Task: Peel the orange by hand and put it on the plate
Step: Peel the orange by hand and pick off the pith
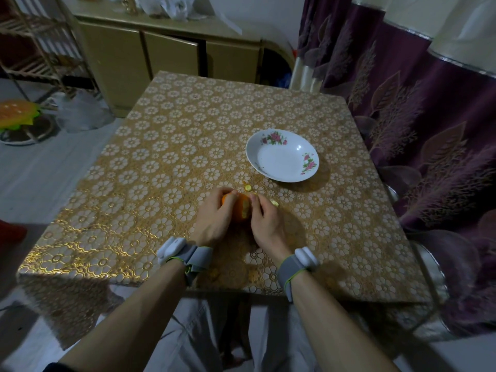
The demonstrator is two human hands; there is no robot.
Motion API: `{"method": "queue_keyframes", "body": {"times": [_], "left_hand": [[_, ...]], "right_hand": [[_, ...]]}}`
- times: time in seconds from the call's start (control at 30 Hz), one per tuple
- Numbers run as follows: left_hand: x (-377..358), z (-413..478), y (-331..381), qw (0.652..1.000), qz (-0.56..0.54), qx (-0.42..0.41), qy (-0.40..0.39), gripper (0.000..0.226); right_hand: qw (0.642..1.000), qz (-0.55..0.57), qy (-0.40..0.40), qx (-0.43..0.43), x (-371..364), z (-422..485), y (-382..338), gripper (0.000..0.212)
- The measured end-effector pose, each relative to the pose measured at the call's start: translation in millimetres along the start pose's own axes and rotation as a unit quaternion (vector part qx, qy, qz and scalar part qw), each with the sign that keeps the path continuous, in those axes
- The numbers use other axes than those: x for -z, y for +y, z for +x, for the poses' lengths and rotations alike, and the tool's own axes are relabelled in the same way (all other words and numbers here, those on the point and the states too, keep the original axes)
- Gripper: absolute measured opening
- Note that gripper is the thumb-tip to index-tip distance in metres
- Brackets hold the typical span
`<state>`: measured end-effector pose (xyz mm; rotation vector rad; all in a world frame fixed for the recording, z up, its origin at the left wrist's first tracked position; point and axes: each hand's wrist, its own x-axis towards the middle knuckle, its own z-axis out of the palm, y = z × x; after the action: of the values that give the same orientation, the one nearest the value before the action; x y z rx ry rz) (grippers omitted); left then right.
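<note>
At the near middle of the tabletop [161, 157], left hand [214, 217] grips the orange [237, 214] while right hand [264, 220] pinches its peel [243, 201]; a hard tug could snap the strip or squash the fruit.

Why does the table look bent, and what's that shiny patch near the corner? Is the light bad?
Head view: the wide-angle lens bows the table edges; glare glints off the gold tablecloth at its near left corner; the room is dim; the plate throws a shadow toward its near right; the orange looks slightly soft.
</note>
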<state>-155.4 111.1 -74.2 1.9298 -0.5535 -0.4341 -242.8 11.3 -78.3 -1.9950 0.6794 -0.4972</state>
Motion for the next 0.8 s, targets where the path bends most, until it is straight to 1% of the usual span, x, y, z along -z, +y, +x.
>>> {"method": "queue_keyframes", "body": {"times": [0.07,0.2,0.27,0.37,0.43,0.5,0.57,0.63,0.7,0.73,0.8], "left_hand": [[1,1,8,0.999,0.029,0.017,-0.017,0.043],[2,6,16,0.994,0.090,0.039,-0.054,0.057],[1,7,14,0.992,0.108,0.038,-0.058,0.057],[-2,7,7,0.992,0.106,0.032,-0.052,0.046],[-4,5,2,0.995,0.093,0.020,-0.043,0.039],[-5,4,2,0.996,0.084,0.013,-0.035,0.038],[-4,3,2,0.997,0.065,0.020,-0.031,0.039],[-3,3,2,0.997,0.068,0.021,-0.032,0.035],[-3,3,1,0.996,0.073,0.019,-0.037,0.027],[-4,3,1,0.997,0.072,0.017,-0.036,0.024],[-4,2,1,0.996,0.082,0.010,-0.032,0.022]], "right_hand": [[0.999,0.000,0.045,0.030,-3,-6,4,0.031],[0.994,-0.002,0.099,0.055,-5,-14,7,0.027],[0.989,-0.028,0.124,0.071,-7,-13,9,0.025],[0.988,-0.036,0.138,0.063,-9,-11,11,0.023],[0.990,-0.017,0.131,0.047,-9,-9,10,0.024],[0.990,0.000,0.132,0.038,-6,-9,8,0.025],[0.991,0.009,0.123,0.047,-2,-8,7,0.026],[0.997,0.019,0.068,0.037,4,-7,6,0.029],[1.000,0.017,0.000,0.007,11,-4,5,0.037],[1.000,0.006,-0.017,-0.004,14,-2,5,0.042],[1.000,-0.022,-0.012,-0.003,15,0,6,0.047]]}}
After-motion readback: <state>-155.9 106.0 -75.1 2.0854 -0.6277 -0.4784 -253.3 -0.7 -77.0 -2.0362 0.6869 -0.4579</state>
